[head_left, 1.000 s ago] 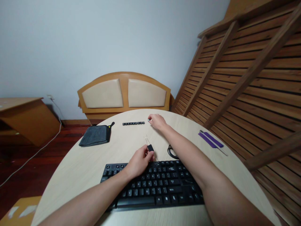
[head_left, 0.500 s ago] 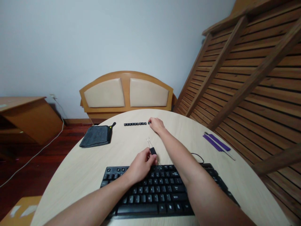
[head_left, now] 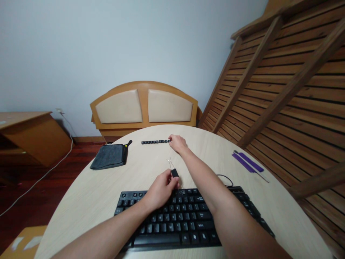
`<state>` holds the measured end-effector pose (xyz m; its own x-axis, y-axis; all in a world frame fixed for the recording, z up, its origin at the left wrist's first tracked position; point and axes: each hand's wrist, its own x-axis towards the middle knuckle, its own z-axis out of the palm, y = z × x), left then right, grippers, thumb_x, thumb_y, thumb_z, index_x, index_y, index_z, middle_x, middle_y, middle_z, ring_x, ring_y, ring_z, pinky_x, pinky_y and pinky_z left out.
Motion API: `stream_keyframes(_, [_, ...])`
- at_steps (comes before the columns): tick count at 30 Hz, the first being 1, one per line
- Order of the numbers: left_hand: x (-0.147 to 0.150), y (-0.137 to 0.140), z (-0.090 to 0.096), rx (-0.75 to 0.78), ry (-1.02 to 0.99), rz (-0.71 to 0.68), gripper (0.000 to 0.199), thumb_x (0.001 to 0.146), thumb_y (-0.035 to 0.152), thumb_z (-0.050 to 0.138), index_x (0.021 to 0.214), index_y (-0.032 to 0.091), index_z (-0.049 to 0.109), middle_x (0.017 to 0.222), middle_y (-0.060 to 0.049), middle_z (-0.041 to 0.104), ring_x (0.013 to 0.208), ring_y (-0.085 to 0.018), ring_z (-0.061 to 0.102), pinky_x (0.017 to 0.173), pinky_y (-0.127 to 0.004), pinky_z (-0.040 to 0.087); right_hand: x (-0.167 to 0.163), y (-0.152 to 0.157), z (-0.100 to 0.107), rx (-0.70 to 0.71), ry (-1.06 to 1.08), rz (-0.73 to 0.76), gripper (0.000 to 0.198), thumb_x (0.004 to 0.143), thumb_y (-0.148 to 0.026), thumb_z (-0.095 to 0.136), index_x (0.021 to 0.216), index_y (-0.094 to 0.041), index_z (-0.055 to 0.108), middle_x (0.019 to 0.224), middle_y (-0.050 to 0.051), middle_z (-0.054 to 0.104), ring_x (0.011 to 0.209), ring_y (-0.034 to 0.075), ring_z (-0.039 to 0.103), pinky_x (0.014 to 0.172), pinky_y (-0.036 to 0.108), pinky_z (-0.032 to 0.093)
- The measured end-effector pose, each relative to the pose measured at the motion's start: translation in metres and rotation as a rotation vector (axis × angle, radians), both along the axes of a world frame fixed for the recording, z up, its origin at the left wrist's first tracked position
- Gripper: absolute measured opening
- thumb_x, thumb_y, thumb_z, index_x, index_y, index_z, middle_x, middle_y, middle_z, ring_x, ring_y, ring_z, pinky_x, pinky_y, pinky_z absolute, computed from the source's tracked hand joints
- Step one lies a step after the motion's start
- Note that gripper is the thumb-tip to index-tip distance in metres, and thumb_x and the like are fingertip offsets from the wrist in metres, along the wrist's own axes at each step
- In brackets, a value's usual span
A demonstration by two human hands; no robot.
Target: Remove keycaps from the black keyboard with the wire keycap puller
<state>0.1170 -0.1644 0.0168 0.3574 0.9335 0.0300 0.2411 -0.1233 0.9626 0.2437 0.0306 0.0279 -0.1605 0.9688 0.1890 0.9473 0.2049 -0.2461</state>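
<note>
My left hand [head_left: 163, 187] is closed around the black handle of a wire keycap puller [head_left: 175, 173], whose two thin wire prongs point away from me. This hand is just above the back edge of a black keyboard [head_left: 156, 239]; bare switch spots show in its top row at the left. My right hand [head_left: 178, 143] reaches far across the table and pinches a small black keycap [head_left: 169, 141], mostly covered by the fingers. That keycap sits at the right end of a straight row of black keycaps [head_left: 155, 142].
The round pale table [head_left: 88, 201] carries a dark grey cloth [head_left: 109, 157] at the left with a black-handled item by it. At the right lie purple strips [head_left: 246, 162] with a thin metal tool across them. A wooden slatted frame [head_left: 291, 90] leans at the right.
My right hand has shifted slightly left, bringing the keycap up against the end of the row, so the gap there has closed. My left hand holds the puller in the same place.
</note>
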Motion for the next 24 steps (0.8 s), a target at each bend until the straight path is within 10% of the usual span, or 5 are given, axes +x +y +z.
stream_keyframes(14, [0.000,-0.001,0.004,-0.006,-0.039,-0.018,0.019,0.089,0.034,0.052,0.079,0.018,0.051,0.072,-0.002,0.064,0.068,-0.017,0.059,0.068,-0.029,0.046,0.008,-0.013,0.014,-0.003,-0.055,0.058,0.044,0.082,-0.019,0.060,0.125,-0.023,0.055,0.120,0.009,0.064,0.107,0.024,0.060,0.086,0.031,0.045])
stream_keyframes(24, [0.001,-0.003,0.009,0.103,-0.034,-0.041,0.022,0.088,0.035,0.056,0.077,0.015,0.060,0.071,-0.003,0.064,0.067,-0.017,0.059,0.067,-0.029,0.046,0.057,-0.124,0.037,0.074,-0.090,0.312,0.028,0.087,-0.029,0.055,0.113,-0.022,0.063,0.114,0.006,0.067,0.104,0.023,0.061,0.087,0.032,0.044])
